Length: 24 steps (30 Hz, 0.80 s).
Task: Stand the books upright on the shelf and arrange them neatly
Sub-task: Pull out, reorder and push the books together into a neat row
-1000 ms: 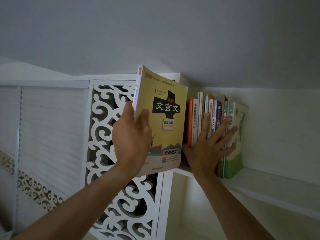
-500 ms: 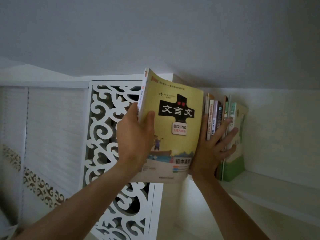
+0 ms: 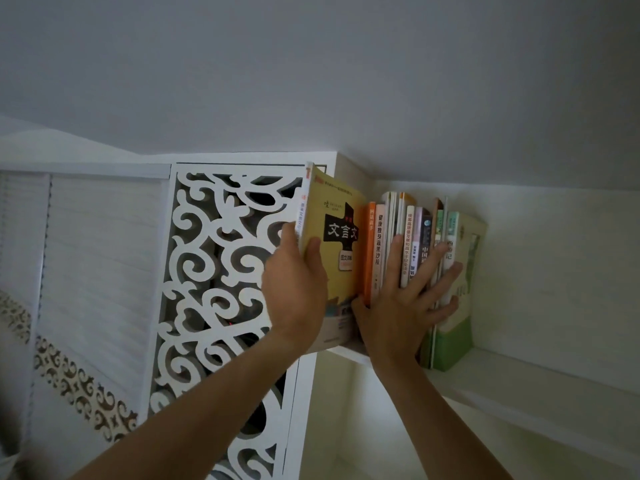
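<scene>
The left hand's thumb (image 3: 313, 249) lay across the front cover of a yellow book (image 3: 337, 268), and the other fingers wrapped round behind its spine, so the left hand (image 3: 294, 289) was grasping the book near its outer edge. The book stood upright, tilted a little, at the left end of the shelf (image 3: 519, 386), its lower corner hanging just past the shelf's front edge. Its inner side was touching an orange book (image 3: 370, 254), the first of the row.

The right hand (image 3: 401, 306) had its fingers (image 3: 450, 275) straight and spread, released and grasping nothing, pressed flat against the spines of the row of books (image 3: 415, 237). The thumb pointed left, near the foot of the orange book. The row stood upright and close together (about ten volumes, though the thin ones were hard to count). At its right end a green book (image 3: 457, 341) leaned slightly outward, its cover facing the room.

Left of the shelf stood a white panel (image 3: 214, 271) cut in scrollwork, and beyond it a pleated blind (image 3: 97, 254) with a patterned band. A plain wall rose above.
</scene>
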### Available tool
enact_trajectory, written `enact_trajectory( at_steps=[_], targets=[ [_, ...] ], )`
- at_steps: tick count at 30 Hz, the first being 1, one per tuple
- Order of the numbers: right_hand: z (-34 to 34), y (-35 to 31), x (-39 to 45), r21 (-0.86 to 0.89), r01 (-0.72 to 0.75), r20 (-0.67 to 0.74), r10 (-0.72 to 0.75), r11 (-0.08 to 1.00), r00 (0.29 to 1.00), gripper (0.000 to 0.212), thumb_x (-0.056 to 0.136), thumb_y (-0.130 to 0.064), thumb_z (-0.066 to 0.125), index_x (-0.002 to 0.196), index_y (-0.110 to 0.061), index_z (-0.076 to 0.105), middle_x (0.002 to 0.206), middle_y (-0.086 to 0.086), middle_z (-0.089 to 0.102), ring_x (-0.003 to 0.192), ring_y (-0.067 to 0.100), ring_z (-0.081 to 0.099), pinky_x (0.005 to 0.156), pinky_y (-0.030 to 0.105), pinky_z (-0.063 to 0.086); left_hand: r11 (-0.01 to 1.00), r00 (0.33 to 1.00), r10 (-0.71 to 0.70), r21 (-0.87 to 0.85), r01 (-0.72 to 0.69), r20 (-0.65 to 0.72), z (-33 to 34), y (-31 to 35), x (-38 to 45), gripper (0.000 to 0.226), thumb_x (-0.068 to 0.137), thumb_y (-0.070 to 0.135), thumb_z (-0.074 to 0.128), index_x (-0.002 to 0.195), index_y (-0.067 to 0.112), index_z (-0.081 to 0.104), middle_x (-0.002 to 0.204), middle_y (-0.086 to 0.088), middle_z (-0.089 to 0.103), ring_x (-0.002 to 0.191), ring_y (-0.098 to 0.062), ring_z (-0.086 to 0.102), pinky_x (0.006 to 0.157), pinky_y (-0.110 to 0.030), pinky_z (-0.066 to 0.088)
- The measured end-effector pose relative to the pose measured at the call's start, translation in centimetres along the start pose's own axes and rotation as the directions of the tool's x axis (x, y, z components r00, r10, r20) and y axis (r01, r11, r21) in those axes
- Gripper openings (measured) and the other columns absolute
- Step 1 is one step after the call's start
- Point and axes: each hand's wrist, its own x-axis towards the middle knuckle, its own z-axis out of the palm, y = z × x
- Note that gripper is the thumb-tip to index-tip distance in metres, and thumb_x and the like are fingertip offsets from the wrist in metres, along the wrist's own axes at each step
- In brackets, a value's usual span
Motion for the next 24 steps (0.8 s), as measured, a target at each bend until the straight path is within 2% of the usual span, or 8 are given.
enact_trajectory(
  at_steps=[3,5,7,9,14,17,20,24],
  targets=[
    [0.0,0.3,-0.1,-0.002,0.015,-0.012,-0.015,1.000,1.000,0.115,0.078,-0.075,0.062,0.163,-0.030,-0.001,0.167,0.024,-0.010,0.151,0.052,-0.008,0.111,0.076,0.018,0.991,0.998,-0.059,-0.121,0.062,0.028,3.2,-0.2,-0.9,0.010,0.107,0.033,0.052,0.106,0.027,0.044,0.100,0.005,0.069,0.074,-0.017,0.071,0.060,-0.040,0.062],
    [0.1,0.6,-0.2,-0.003,0.034,-0.023,-0.034,0.999,0.999,0.110,0.081,-0.076,0.059,0.163,-0.030,0.002,0.167,0.024,-0.008,0.152,0.052,-0.005,0.112,0.075,0.019,0.981,0.996,-0.041,-0.188,0.054,0.076,4.9,-0.1,-1.5,0.009,0.107,0.031,0.050,0.110,0.028,0.042,0.101,0.010,0.064,0.082,-0.011,0.069,0.064,-0.028,0.060],
    [0.2,1.1,-0.3,-0.001,0.058,-0.026,-0.058,0.998,0.998,0.105,0.082,-0.073,0.060,0.163,-0.030,0.006,0.167,0.023,-0.009,0.152,0.051,-0.004,0.111,0.073,0.021,0.974,0.990,0.055,-0.227,-0.025,0.127,6.3,-0.1,-1.9,0.006,0.110,0.029,0.045,0.116,0.027,0.043,0.101,0.013,0.060,0.087,-0.006,0.067,0.065,-0.016,0.055],
    [0.1,1.6,-0.3,0.006,0.079,-0.025,-0.079,0.997,0.997,0.103,0.083,-0.070,0.060,0.163,-0.031,0.009,0.168,0.022,-0.009,0.152,0.050,-0.002,0.111,0.072,0.024,0.945,0.959,0.205,-0.294,-0.142,0.194,7.5,-0.5,-2.1,0.021,0.111,0.029,0.039,0.131,0.023,0.044,0.108,0.008,0.063,0.092,-0.004,0.068,0.071,-0.014,0.057],
    [-0.9,3.4,-0.2,0.043,0.186,-0.023,-0.186,0.982,0.982,0.101,0.081,-0.079,0.054,0.162,-0.034,0.015,0.169,0.019,-0.006,0.152,0.048,0.007,0.112,0.066,0.029,0.891,0.916,0.317,-0.409,-0.198,0.247,9.2,-3.0,-1.0,0.050,0.111,0.024,0.041,0.157,0.016,0.024,0.143,-0.003,0.053,0.125,-0.010,0.061,0.097,-0.033,0.059],
    [-1.3,4.6,0.0,0.057,0.255,-0.013,-0.255,0.965,0.967,0.105,0.077,-0.083,0.055,0.162,-0.034,0.017,0.169,0.016,-0.005,0.153,0.045,0.010,0.110,0.063,0.031,0.887,0.897,0.401,-0.324,-0.329,0.187,9.8,-3.7,-0.9,0.063,0.109,0.021,0.044,0.163,0.009,0.013,0.167,-0.008,0.021,0.152,-0.015,0.033,0.120,-0.037,0.040],
    [-1.4,5.5,0.0,0.127,0.247,0.003,-0.250,0.961,0.968,0.118,0.070,-0.081,0.064,0.163,-0.028,0.014,0.169,0.016,-0.007,0.153,0.042,0.011,0.110,0.062,0.032,0.876,0.878,0.457,-0.241,-0.418,0.139,10.1,-4.1,-1.3,0.061,0.104,0.020,0.049,0.159,0.006,0.027,0.168,-0.013,0.009,0.157,-0.025,0.016,0.127,-0.045,0.025],
    [-1.1,6.2,-0.3,0.381,0.104,0.048,-0.132,0.918,0.990,0.139,0.059,-0.069,0.081,0.163,-0.024,0.001,0.168,0.011,-0.021,0.155,0.039,0.005,0.108,0.068,0.039,0.863,0.854,0.501,-0.145,-0.483,0.137,10.3,-4.7,-1.6,0.045,0.101,0.013,0.053,0.144,0.002,0.047,0.159,-0.017,0.025,0.150,-0.032,0.029,0.119,-0.053,0.034]
  ],
)
